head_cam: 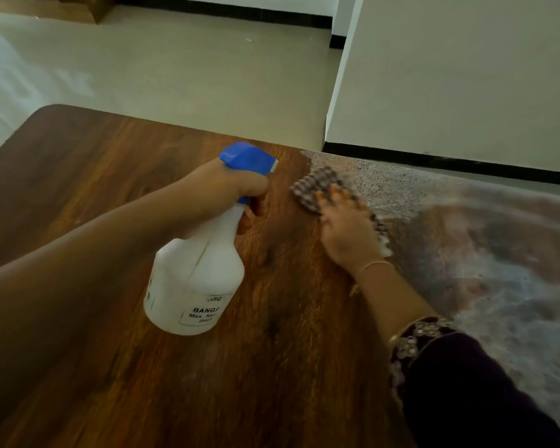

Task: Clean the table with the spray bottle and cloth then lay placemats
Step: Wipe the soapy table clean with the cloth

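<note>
Pale floor (175, 69) meets a white wall (466, 76) (black skirting (434, 160) below).

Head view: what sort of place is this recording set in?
Probably a room in a home, perhaps a dining area: a wood-grain table, a pale smooth floor, and a plain wall with dark skirting.
</note>
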Demonstrator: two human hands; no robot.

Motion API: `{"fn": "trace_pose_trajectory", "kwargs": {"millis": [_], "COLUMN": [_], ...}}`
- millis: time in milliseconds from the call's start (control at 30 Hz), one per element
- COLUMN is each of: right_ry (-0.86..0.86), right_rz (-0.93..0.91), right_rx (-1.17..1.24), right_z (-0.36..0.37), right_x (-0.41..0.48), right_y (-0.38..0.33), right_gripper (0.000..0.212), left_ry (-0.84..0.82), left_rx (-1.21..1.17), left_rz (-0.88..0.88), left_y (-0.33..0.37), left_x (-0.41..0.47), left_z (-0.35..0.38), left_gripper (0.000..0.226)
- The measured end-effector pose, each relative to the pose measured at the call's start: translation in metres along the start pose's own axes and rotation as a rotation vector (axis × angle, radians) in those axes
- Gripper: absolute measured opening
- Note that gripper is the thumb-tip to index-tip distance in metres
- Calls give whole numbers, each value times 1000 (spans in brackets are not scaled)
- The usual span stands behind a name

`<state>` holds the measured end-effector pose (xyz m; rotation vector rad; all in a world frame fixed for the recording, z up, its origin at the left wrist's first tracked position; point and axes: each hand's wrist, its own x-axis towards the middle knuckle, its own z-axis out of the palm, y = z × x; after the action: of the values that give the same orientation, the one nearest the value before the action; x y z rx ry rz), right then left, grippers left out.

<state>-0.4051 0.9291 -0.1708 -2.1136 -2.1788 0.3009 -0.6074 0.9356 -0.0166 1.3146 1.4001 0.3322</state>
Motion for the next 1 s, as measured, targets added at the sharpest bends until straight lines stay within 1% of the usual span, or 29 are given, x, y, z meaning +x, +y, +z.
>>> {"fn": "trace_pose_trajectory", "kwargs": {"millis": [100, 133, 200, 267, 333, 433, 533, 600, 667, 733, 800, 900, 1000], "right_ry": [84, 92, 102, 123, 138, 88, -11, -40, -45, -16, 35, 104, 121], "right_rz": [267, 339, 414, 428, 364, 157, -66, -145, -154, -72, 89, 282, 376], "right_rx": [14, 26, 48, 67, 60, 69, 70, 68, 46, 29, 8, -9, 26], "right_z": [-7, -9, -7, -1, 3, 10, 14, 12, 10, 8, 6, 0, -6], "right_x": [-14, -20, -32, -39, -45, -40, -16, 2, 13, 9, -2, -23, -35], "right_y": [59, 70, 72, 59, 35, -18, -67, -74, -59, -38, -13, 31, 57], "right_gripper": [62, 63, 53, 50, 52, 64, 58, 55, 54, 58, 58, 58, 65], "left_ry": [10, 9, 3, -11, -17, -24, 1, 29, 11, -27, -50, -70, -51], "left_rx": [2, -1, -19, -34, -19, -40, -21, 12, 32, 49, 60, 10, 3], "left_rz": [9, 6, -18, -31, -26, -9, 18, 21, 17, -4, -14, 56, 54], "left_y": [0, -1, -8, -16, -23, -25, -19, -14, -7, 0, 5, 12, 14], "left_x": [2, 2, 2, 5, 7, 13, 18, 23, 29, 37, 45, 50, 57], "left_z": [-3, -4, -8, -12, -13, -15, -11, -5, -1, 2, 2, 1, 4], "left_gripper": [9, 8, 9, 10, 10, 8, 14, 18, 18, 20, 22, 13, 23]}}
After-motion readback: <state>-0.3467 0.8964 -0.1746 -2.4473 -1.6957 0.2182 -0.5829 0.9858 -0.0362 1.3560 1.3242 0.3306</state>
